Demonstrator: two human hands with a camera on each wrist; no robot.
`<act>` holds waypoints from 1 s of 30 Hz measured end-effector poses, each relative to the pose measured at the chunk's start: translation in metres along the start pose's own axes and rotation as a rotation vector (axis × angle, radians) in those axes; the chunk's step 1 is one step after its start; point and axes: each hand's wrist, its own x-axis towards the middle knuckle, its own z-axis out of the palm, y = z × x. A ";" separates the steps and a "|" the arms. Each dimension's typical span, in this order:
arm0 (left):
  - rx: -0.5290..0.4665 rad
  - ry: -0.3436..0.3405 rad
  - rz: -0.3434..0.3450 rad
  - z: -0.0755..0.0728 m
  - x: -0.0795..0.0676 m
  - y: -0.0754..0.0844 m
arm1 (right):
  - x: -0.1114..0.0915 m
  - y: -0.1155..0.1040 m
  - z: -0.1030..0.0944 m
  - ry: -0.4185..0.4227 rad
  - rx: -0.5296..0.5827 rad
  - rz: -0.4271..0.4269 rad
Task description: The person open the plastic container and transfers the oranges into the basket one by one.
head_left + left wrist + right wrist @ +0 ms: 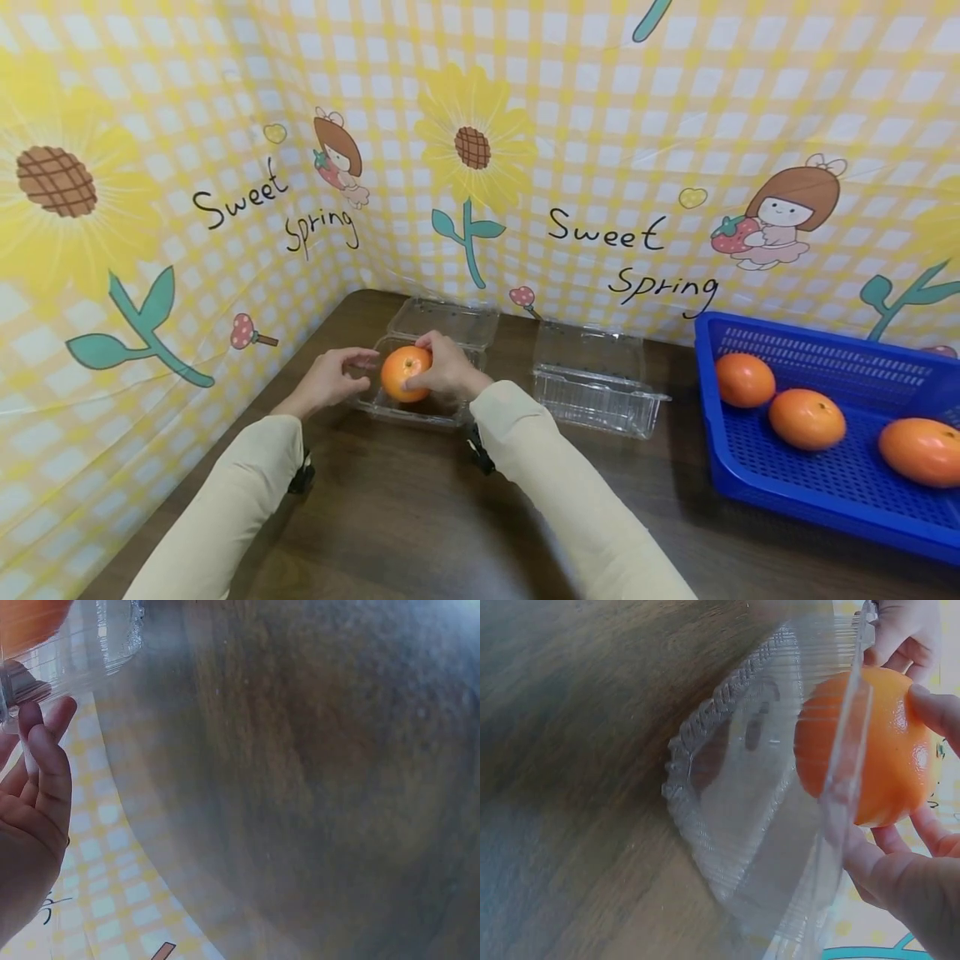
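My right hand [446,369] grips an orange [406,374] between thumb and fingers, low at the opening of a clear plastic clamshell box [420,418]. In the right wrist view, the lower part of the orange [885,750] shows through the box's transparent wall [742,802]. My left hand [334,381] is at the left side of the same box, fingers gently bent and apart from the orange. The left wrist view has the fingers [52,769] right by the box's edge [112,645]. The box's lid [444,322] lies folded back toward the wall.
A second clear clamshell [600,404] stands open to the right on the brown wooden table [405,517]. Further right, a blue plastic basket [712,450] holds several oranges [807,419]. A yellow checked cloth [600,150] covers the walls behind and at left.
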 end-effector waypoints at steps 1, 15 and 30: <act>0.004 0.001 -0.002 0.000 0.000 0.000 | -0.001 0.000 -0.001 -0.002 -0.001 -0.007; 0.013 -0.013 -0.017 0.000 -0.001 0.001 | -0.018 -0.009 -0.019 -0.024 -0.097 -0.144; 0.017 -0.024 -0.020 -0.001 -0.002 0.000 | -0.066 -0.035 -0.045 -0.032 -0.159 -0.324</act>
